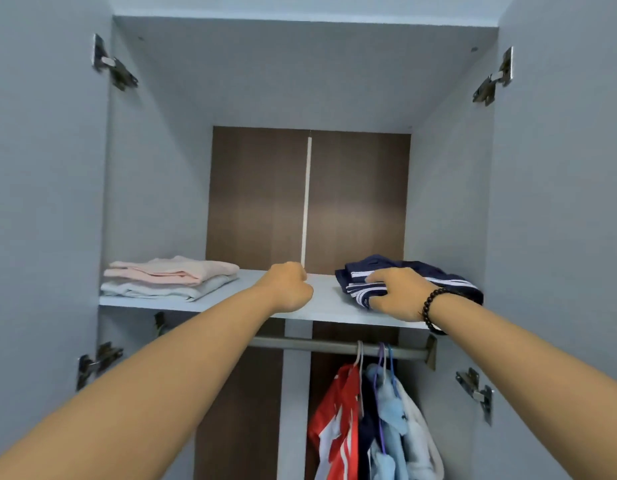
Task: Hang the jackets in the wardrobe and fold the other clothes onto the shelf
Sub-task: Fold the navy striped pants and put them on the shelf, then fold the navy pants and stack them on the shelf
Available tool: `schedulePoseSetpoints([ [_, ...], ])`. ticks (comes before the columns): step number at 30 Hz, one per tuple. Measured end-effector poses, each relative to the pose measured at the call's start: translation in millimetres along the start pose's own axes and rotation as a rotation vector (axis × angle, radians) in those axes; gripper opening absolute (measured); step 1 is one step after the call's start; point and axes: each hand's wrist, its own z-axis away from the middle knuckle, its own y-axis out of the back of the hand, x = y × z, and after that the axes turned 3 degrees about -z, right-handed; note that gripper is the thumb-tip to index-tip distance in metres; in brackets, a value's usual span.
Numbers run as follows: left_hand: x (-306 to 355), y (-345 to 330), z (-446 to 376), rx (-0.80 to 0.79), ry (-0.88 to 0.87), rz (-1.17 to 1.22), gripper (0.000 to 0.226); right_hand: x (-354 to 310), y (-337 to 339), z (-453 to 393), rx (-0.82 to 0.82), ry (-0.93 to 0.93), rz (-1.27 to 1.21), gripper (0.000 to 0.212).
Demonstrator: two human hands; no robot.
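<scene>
Reaching up to the shelf (231,306), I have my right hand (395,294) on the navy shorts (404,268), a folded dark bundle with white stripes that sits at the right end of the shelf, close to the right wall of the wardrobe (449,188). My right fingers (376,278) are curled over the near left edge of the bundle, thumb tucked under it by the look of things, so I count that as a grasp on the cloth. My left hand (289,285) is clenched in a loose fist holding nothing, resting near the middle of the shelf's front edge, well apart from the shorts. At the far left lies a pink top (175,270) folded on a grey top (168,289). Below, jackets (369,420) hang from the rail (300,344) on the right. I judge the shorts light, soft and limp, likely a slick sports fabric, so the fold could slump or slide open if I tug one corner. A flat palm on top with fingers under the thick folded edge should move it whole; pinching a single layer would only peel it apart. Nothing here is fragile, and the smooth shelf should let the bundle slide back easily.
</scene>
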Motion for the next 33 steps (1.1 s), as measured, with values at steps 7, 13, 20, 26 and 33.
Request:
schedulePoseSetpoints([
  [7, -58, 38, 135, -0.023, 0.032, -0.091, 0.043, -85, -22, 94, 0.002, 0.056, -0.138, 0.048],
  [13, -90, 59, 244, -0.053, 0.131, -0.11, 0.053, -147, -52, 170, -0.011, 0.13, -0.249, 0.046],
  [20, -85, 78, 349, -0.065, 0.27, -0.105, 0.052, -188, -66, 230, -0.081, 0.226, -0.404, 0.04],
  [26, -58, 76, 431, -0.027, 0.371, -0.111, 0.046, -215, -82, 279, -0.133, 0.318, -0.592, 0.037],
  [33, -47, 58, 553, 0.006, 0.615, -0.031, 0.046, -262, -109, 355, -0.415, 0.506, -0.693, 0.05],
])
